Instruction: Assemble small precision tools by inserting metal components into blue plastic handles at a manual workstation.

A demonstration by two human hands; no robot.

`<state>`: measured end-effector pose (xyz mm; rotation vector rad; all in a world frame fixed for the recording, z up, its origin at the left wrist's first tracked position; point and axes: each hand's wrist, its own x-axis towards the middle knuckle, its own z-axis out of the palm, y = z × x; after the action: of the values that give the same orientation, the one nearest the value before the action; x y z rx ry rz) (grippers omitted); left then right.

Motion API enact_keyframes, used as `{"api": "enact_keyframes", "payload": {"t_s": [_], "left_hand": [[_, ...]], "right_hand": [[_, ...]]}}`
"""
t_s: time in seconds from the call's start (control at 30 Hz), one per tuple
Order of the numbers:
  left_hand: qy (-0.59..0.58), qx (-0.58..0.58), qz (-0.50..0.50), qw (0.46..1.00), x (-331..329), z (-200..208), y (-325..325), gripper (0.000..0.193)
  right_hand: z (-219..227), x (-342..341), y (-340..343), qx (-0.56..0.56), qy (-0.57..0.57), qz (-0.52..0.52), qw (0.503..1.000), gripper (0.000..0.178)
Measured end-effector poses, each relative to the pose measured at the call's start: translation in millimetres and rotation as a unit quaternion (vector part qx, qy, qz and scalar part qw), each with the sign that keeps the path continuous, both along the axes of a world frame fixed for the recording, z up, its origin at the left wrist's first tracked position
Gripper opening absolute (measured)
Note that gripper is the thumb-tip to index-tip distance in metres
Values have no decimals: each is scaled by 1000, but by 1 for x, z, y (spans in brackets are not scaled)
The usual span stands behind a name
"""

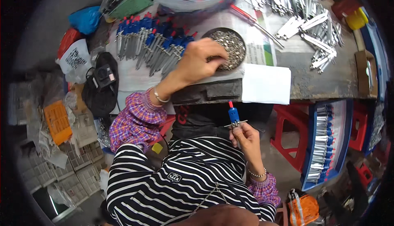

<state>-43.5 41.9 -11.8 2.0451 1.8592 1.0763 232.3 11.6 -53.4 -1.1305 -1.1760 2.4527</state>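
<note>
My left hand (201, 59) reaches over the near left side of a round dark bowl (243, 57) filled with small shiny metal parts (230, 47). Its thumb and fingers are closed in a pinch; whatever they hold is too small to make out. Below the table edge, my right hand (247, 137) grips a blue-bodied metal tool (233, 115) upright, its red tip pointing away from me. A thin metal rod crosses this tool just under the blue part. Many similar blue, red-tipped tools (152, 41) lie in rows on the table, left of the bowl.
A white paper pad (266, 84) lies by the table's front edge. Beyond the bowl are a red-handled screwdriver (256, 25) and loose metal strips (312, 29). A plastic bag of blue parts (191, 0) stands at the back. To the right, a blue tray (311, 152) of tools sits near red stools (289, 129).
</note>
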Motion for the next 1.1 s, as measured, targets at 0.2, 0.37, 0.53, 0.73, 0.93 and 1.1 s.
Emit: {"api": "enact_keyframes", "payload": {"t_s": [0.2, 0.37, 0.53, 0.73, 0.93, 1.1], "left_hand": [[-57, -47, 59, 996, -6, 8, -4, 14], [-101, -85, 104, 986, -3, 12, -7, 13], [-199, -108, 101, 969, 4, 15, -13, 13], [-335, -259, -32, 905, 47, 20, -34, 10], [-312, -280, -8, 908, 75, 19, -37, 10], [-327, -276, -13, 904, 80, 16, -39, 15]], "right_hand": [[-3, 0, 2, 18, 23, -17, 999, 17], [0, 0, 4, 15, 23, -25, 999, 18], [-2, -2, 7, 22, 19, -43, 999, 18], [-1, -5, 6, 63, 23, -71, 995, 15], [11, -4, 7, 176, -1, -80, 981, 13], [15, -4, 5, 220, -18, -87, 972, 13]]}}
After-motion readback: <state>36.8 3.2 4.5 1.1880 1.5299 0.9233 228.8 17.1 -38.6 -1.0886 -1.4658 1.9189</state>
